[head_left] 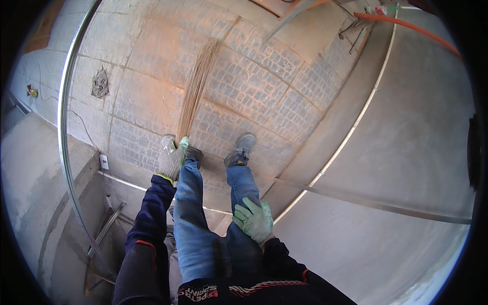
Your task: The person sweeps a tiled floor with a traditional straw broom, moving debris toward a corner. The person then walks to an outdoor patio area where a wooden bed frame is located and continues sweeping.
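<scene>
Left hand [172,157] fist-wrapped on broom [195,89] grip; bristles blurred, fanning toward 12 o'clock over dusty tiled floor [264,71]. Right hand [254,219] flat on thigh, fingers spread, holding nothing. Judgement: keep strokes short, low; probably sweeping dust away from shoes [241,147].

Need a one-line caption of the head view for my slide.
Left hand grips a straw broom over the tiled floor, while the gloved right hand rests open on the right thigh.
</scene>
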Tool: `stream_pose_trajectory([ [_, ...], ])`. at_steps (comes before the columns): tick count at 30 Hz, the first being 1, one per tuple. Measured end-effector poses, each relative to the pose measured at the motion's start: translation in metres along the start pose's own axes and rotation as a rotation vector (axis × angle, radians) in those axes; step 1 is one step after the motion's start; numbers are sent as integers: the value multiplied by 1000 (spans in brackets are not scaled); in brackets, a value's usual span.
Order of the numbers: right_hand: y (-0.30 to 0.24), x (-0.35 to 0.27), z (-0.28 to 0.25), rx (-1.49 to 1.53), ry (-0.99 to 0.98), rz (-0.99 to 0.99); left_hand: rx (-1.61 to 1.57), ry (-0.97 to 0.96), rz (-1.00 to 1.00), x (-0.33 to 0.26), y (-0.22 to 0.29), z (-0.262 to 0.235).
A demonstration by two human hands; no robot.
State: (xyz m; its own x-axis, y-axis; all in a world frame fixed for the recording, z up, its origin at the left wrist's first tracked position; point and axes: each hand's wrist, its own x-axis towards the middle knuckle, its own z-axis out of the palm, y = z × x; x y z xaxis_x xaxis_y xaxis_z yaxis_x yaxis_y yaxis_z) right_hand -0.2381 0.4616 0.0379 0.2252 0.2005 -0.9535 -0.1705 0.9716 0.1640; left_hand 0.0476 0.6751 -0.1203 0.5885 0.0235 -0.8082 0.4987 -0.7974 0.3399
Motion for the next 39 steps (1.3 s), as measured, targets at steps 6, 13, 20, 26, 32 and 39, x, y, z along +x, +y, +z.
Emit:
stream_pose_trajectory([
  [6, -5, 1, -6, 33, 8, 20, 553, -402, 460, -30, 66, 110],
  [13, -1, 1, -23, 64, -62, 16, 645, -129, 223, 114, 54, 60],
  [20, -10, -1, -20, 134, -143, 28, 182, 86, -44, 95, 48, -87],
  [26, -8, -1, -18, 135, -121, 24, 343, -230, 290, 19, 103, 58],
  [32, 1, 2, -28, 176, -149, 23, 322, -335, 473, 77, 154, 196],
  [39, 2, 2, -22, 183, -177, 13, -393, -162, -49, 88, 84, 107],
])
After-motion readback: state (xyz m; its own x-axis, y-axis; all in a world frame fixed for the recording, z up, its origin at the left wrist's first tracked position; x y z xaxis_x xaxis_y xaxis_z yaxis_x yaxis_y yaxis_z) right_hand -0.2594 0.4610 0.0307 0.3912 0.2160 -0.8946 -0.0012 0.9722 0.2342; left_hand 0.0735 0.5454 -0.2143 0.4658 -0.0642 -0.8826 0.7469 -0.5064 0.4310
